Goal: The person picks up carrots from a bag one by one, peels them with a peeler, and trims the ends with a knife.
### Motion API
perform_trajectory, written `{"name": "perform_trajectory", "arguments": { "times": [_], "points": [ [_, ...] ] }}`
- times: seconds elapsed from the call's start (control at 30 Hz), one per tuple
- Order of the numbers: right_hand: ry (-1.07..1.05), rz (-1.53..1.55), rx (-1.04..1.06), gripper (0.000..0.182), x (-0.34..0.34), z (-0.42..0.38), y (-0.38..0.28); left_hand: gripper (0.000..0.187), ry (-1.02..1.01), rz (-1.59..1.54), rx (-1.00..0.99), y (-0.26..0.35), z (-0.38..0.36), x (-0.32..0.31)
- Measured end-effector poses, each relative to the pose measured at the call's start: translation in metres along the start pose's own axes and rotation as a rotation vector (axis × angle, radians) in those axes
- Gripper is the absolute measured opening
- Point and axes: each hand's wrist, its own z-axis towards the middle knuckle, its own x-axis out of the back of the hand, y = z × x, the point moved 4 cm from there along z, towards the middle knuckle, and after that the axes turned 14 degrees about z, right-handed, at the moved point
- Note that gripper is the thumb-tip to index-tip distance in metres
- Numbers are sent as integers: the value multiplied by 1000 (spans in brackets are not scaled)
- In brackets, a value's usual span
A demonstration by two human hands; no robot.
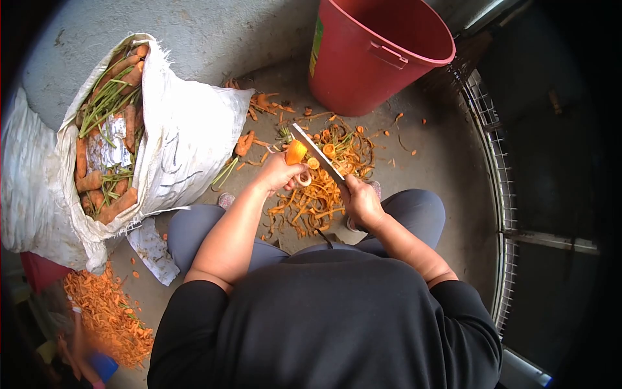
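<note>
My left hand is closed around a peeled orange carrot, its thick end pointing up and away from me. In my right hand is the handle of a long knife, whose flat blade slants up to the left, close beside the carrot. The handle itself is mostly hidden by my fingers. Below both hands lies a pile of carrot peelings on the floor, with cut round pieces near the blade.
A white sack of carrots with green stems stands open at the left. A red bucket is ahead. More carrot scraps lie at the lower left, near another person's blurred arm. A metal grille runs along the right.
</note>
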Motion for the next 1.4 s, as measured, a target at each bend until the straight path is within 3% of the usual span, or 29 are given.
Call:
{"name": "perform_trajectory", "arguments": {
  "times": [0.03, 0.13, 0.17, 0.27, 0.3, 0.4, 0.53, 0.67, 0.8, 0.97, 1.03, 1.23, 1.4],
  "points": [
    [-55, -63, -12, 12, 1, 2, -5, 16, 43, 0, -5, 1, -1, -1],
    [66, -55, 59, 13, 18, 3, -39, 18, 103, 153, 8, -16, 11, 1],
    [159, 8, 182, 11, 24, 1, -51, 16, 117, 162, -57, -17, 12, 1],
    [-165, -242, 20, 7, 1, -2, -15, 16, 27, 97, -29, 0, -1, 0],
    [-221, -293, -89, 4, -11, -5, 9, 14, 87, 241, -8, -13, 9, -4],
    [-200, -281, -68, 4, -14, -10, 13, 18, 92, 121, -114, -15, 11, -6],
    [-306, 183, -183, 15, -8, 0, 22, 16, 30, 66, -144, -2, 1, -2],
    [-159, 719, -647, 18, -1, -5, 39, 20, -32, -5, -188, 1, -2, -2],
    [-93, 681, -581, 18, 0, -9, 52, 21, -63, -60, -245, 2, -4, -2],
    [-109, 357, -428, 17, -2, -17, 50, 19, -96, -83, -301, 8, -12, -5],
    [-109, 339, -452, 16, 3, -17, 36, 18, -99, -132, -331, 12, -19, -6],
    [-15, 215, -241, 16, 7, -23, 12, 17, -42, -153, -380, 8, -29, -9],
    [-92, 191, -205, 15, 11, -29, -7, 23, -14, -61, -229, 0, -32, -12]
  ]
}}
